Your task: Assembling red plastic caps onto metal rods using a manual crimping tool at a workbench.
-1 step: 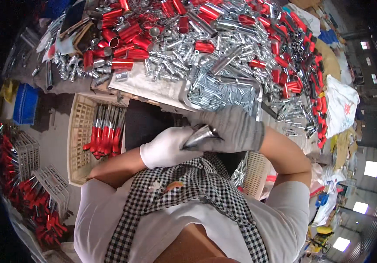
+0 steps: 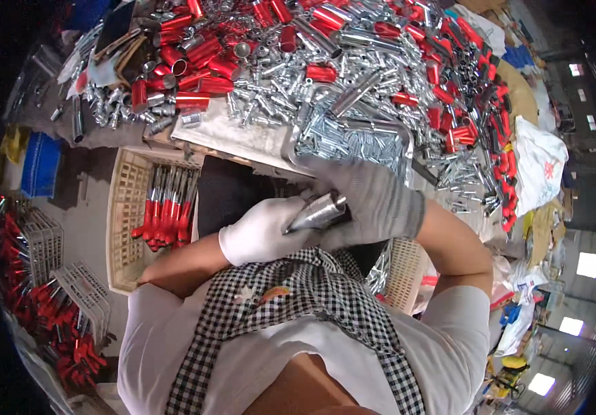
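In front of my apron, my left hand [image 2: 260, 232] in a white glove is closed round a shiny metal tube [image 2: 315, 214]. The tube tilts up to the right, and a small metal piece shows at its open end. Close against that end is my right hand [image 2: 377, 200] in a grey knit glove, thumb below the tube and fingers above. Its fingers are smeared by motion, so I cannot tell whether it grips anything. Just beyond my hands, a metal tray [image 2: 289, 149] holds many small silvery pins.
Red and chrome tubes [image 2: 204, 52] and silvery fittings cover the bench. A cream basket [image 2: 123, 228] at left holds red-handled tools [image 2: 163, 214]; another cream basket [image 2: 407, 273] stands right of my apron. Grey crates [image 2: 83, 294], a blue bin [image 2: 40, 164] and a white sack [image 2: 540, 166] lie farther out.
My right hand has shifted slightly right, and its fingers have blurred. More of the tube and its open end shows between my hands. My left hand has barely moved.
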{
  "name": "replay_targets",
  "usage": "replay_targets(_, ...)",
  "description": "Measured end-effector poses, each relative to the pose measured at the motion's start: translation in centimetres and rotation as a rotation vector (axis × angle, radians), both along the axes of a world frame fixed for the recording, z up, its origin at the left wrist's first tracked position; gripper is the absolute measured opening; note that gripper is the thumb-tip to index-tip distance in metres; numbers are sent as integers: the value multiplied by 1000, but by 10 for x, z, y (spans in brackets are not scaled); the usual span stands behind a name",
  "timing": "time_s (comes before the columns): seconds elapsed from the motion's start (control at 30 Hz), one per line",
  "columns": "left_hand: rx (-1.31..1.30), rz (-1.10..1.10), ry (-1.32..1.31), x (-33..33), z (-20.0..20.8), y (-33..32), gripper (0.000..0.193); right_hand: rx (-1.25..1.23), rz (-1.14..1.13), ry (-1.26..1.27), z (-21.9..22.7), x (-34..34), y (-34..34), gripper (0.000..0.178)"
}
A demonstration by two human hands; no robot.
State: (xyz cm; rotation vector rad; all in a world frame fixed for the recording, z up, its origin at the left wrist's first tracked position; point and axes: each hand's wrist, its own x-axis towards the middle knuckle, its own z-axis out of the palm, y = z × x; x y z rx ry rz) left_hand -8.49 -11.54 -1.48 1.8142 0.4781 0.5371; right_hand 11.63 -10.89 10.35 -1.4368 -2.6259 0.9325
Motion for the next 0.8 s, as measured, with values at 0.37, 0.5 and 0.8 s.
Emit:
replay_targets(0.37,-35,146,27,4,16,-26,24,524,-60,105,-17,44,-43,56)
replay_targets(0.5,94,108,-12,6,13,-25,24,460,190,173,-20,35,-41,53)
replay_targets(0.8,112,35,56,6,0,-23,28,627,138,332,-21,30,-31,50)
